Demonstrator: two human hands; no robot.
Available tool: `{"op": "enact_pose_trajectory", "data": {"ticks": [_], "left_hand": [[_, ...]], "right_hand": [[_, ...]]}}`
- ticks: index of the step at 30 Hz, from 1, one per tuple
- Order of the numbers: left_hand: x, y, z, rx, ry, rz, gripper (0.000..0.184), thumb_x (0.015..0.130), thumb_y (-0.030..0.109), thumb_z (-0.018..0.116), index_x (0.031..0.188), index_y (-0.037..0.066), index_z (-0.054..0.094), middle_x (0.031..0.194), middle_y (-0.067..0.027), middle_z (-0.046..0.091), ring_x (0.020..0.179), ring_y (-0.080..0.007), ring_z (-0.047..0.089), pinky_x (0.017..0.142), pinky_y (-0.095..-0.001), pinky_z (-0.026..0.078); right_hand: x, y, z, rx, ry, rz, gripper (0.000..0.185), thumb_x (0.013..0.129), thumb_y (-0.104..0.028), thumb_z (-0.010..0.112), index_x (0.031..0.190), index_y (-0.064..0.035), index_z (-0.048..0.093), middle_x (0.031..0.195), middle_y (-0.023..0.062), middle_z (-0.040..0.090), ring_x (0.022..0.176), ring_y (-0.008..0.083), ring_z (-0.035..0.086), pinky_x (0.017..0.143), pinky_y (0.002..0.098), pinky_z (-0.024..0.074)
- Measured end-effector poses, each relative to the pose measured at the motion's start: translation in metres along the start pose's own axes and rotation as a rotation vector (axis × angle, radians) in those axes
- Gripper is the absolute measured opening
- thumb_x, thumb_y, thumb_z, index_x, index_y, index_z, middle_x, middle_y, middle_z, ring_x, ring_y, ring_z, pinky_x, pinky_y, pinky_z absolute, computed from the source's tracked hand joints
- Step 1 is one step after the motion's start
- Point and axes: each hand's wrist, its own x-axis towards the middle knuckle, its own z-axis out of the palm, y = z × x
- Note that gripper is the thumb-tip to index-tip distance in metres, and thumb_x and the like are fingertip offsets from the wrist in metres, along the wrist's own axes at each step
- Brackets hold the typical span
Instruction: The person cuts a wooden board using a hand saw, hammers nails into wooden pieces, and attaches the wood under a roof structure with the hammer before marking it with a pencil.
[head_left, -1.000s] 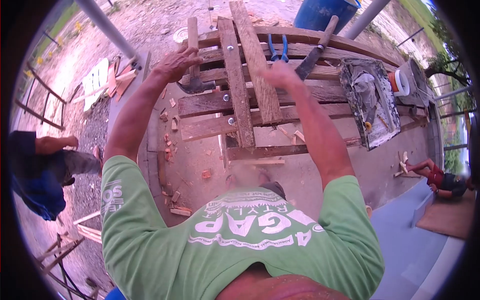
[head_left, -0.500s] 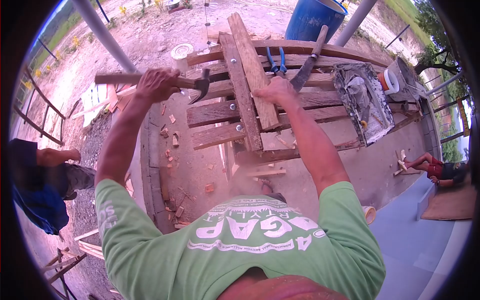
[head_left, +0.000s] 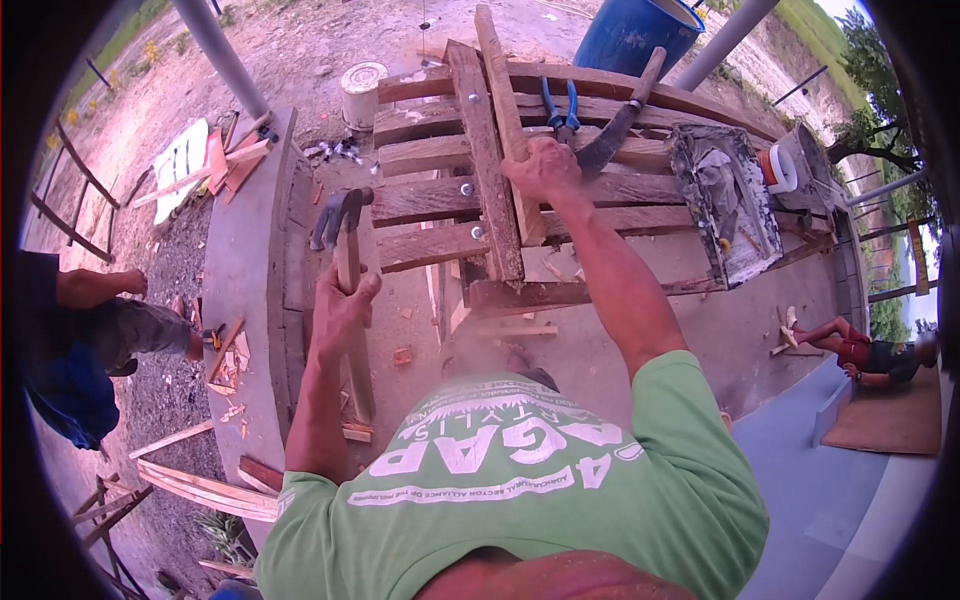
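My left hand [head_left: 345,305] is closed around the handle of a claw hammer [head_left: 347,255], whose metal head points up and away from me, left of the wooden slats. My right hand [head_left: 545,172] grips a narrow piece of wood [head_left: 500,90], which lies lengthwise over the slatted wooden bench [head_left: 425,190]. Just right of that piece runs a bolted cross board's far side; the cross board [head_left: 485,170] itself is to its left. Near my right fingers lie blue-handled pliers [head_left: 560,105] and a large bolo knife [head_left: 620,125] on the slats.
A cement-stained tray [head_left: 725,205] and a white bucket [head_left: 778,168] stand on the right. Behind the bench are a blue drum [head_left: 640,35] and a white pail [head_left: 362,95]. One person [head_left: 90,340] is at far left, another [head_left: 870,365] at right. Wood scraps litter the floor.
My left hand has come down and nearer with the hammer, which has turned from sideways to upright in view. The held wood piece has turned slightly, my right hand still on it.
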Motion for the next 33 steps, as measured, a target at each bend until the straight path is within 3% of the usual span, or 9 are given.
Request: {"op": "enact_pose_trajectory", "data": {"ticks": [4,7,10,13,16,21,24,28,33], "left_hand": [[-0.009,0.014,0.008,-0.016,-0.053,0.035,0.04,0.086,0.032,0.075,0.104,0.003,0.054,0.061,0.0022,0.05,0.048,-0.0065,0.049,0.043,-0.0232,0.04],[-0.009,0.014,0.008,0.013,-0.076,0.068,0.039,0.088,0.032,0.074,0.106,0.004,0.054,0.062,0.0019,0.051,0.048,-0.0065,0.049,0.043,-0.0234,0.041],[-0.012,0.014,0.011,0.07,-0.104,0.048,0.037,0.089,0.033,0.071,0.105,0.004,0.055,0.063,0.0016,0.052,0.049,-0.0064,0.05,0.044,-0.0237,0.041],[-0.015,0.027,0.014,0.109,-0.17,0.019,0.036,0.091,0.035,0.068,0.105,0.004,0.056,0.065,0.001,0.053,0.05,-0.0063,0.05,0.045,-0.0238,0.042],[-0.013,0.063,0.014,0.111,-0.219,0.036,0.037,0.093,0.037,0.066,0.106,0.004,0.056,0.068,0.0002,0.055,0.054,-0.0064,0.051,0.047,-0.0233,0.042],[-0.005,0.126,0.012,-0.113,-0.279,0.437,0.045,0.096,0.043,0.059,0.112,0.001,0.053,0.071,-0.0005,0.055,0.062,-0.0077,0.052,0.056,-0.023,0.044],[-0.003,0.076,0.02,-0.198,-0.26,0.467,0.044,0.097,0.043,0.058,0.108,0.001,0.053,0.068,0.0,0.053,0.059,-0.0076,0.052,0.052,-0.0234,0.043],[-0.021,0.037,0.027,0.065,-0.227,0.184,0.043,0.096,0.044,0.059,0.103,0.002,0.052,0.064,0.0013,0.049,0.053,-0.0071,0.05,0.046,-0.0239,0.042],[-0.025,0.068,0.026,0.267,-0.299,0.089,0.048,0.093,0.049,0.061,0.1,0.003,0.052,0.064,0.0017,0.049,0.051,-0.0074,0.05,0.046,-0.024,0.042]], "right_hand": [[-0.009,0.008,-0.001,-0.007,-0.11,0.064,0.065,0.079,-0.054,0.059,0.116,-0.0002,0.063,0.123,0.0242,0.061,0.118,0.0372,0.057,0.099,0.0458,0.046],[0.002,0.074,0.044,0.019,-0.047,-0.106,0.052,0.085,-0.046,0.057,0.11,-0.0005,0.063,0.115,0.0227,0.065,0.113,0.0379,0.06,0.095,0.0483,0.0467],[-0.045,0.078,-0.008,0.13,0.066,-0.128,0.033,0.091,-0.03,0.054,0.105,-0.0007,0.061,0.098,0.0173,0.069,0.094,0.0303,0.067,0.082,0.042,0.0523],[-0.067,0.09,-0.029,0.573,-0.041,-0.101,0.02,0.093,-0.013,0.051,0.107,-0.0021,0.059,0.087,0.0095,0.068,0.073,0.0172,0.065,0.068,0.0315,0.0528],[-0.085,0.082,-0.035,0.803,0.038,-0.077,0.017,0.095,-0.005,0.047,0.106,-0.0017,0.059,0.083,0.0051,0.066,0.065,0.0076,0.059,0.06,0.0239,0.0492],[-0.097,0.063,-0.029,0.954,0.145,-0.071,0.016,0.096,-0.004,0.048,0.108,0.0008,0.059,0.084,0.0059,0.066,0.065,0.0085,0.06,0.06,0.0223,0.0496],[-0.093,0.065,-0.021,1.109,0.18,-0.106,0.017,0.097,-0.007,0.051,0.107,0.0021,0.06,0.084,0.0066,0.066,0.067,0.0094,0.062,0.063,0.0215,0.0521],[-0.096,0.065,-0.019,1.126,0.105,0.002,0.021,0.096,-0.016,0.057,0.102,0.0024,0.064,0.083,0.0077,0.068,0.073,0.0102,0.065,0.069,0.0218,0.0554],[-0.095,0.057,-0.006,0.71,0.174,-0.268,0.027,0.089,-0.023,0.066,0.102,-0.0002,0.07,0.084,0.0133,0.071,0.073,0.0169,0.065,0.071,0.0313,0.0507]]}}
